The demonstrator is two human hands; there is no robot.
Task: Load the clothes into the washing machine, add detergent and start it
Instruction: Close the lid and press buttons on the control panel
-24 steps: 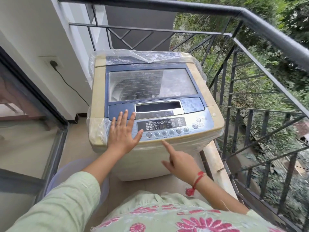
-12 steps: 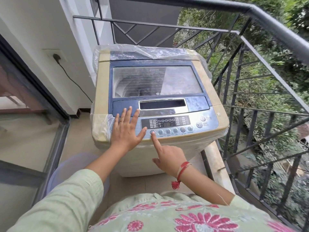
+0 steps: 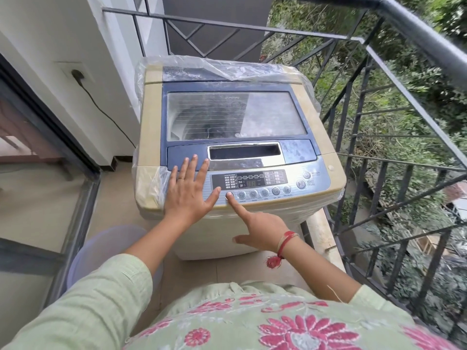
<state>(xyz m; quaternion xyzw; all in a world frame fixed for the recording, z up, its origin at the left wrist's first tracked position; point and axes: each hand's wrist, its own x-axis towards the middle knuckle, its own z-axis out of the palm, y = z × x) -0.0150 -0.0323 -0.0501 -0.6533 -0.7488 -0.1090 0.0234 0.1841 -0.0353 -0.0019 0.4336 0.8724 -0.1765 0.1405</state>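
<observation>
Two hands are working the top of the beige-and-blue top-loading washing machine (image 3: 149,122), which is sitting out on a balcony right beside the black metal railing (image 3: 404,34). The left hand (image 3: 188,195) is lying flat on the front-left part of the silver control panel (image 3: 316,190), fingers straight and spread, gripping nothing. The right hand (image 3: 260,228) is pointing: its index finger is out straight with the tip on the leftmost of the row of round buttons (image 3: 264,192), the other fingers are tucked under, and it's holding nothing either.

The tinted see-through lid (image 3: 235,117) is down. Something dark is showing through it in the drum, but I can't tell if that's laundry. No detergent is showing anywhere. The small display (image 3: 250,183) is glowing, so I'm guessing settings are getting picked, with the round start/pause button (image 3: 300,184) not yet touched.

Stuff that's worrying me: those buttons are sitting close together, so a sloppy poke could be picking the wrong cycle. The left thumb is lying just beside that same button, so a stray nudge could be changing things too. And the clear plastic wrap (image 3: 227,69) is draping over the back, which might be snagging the lid if it needs reopening for detergent.
</observation>
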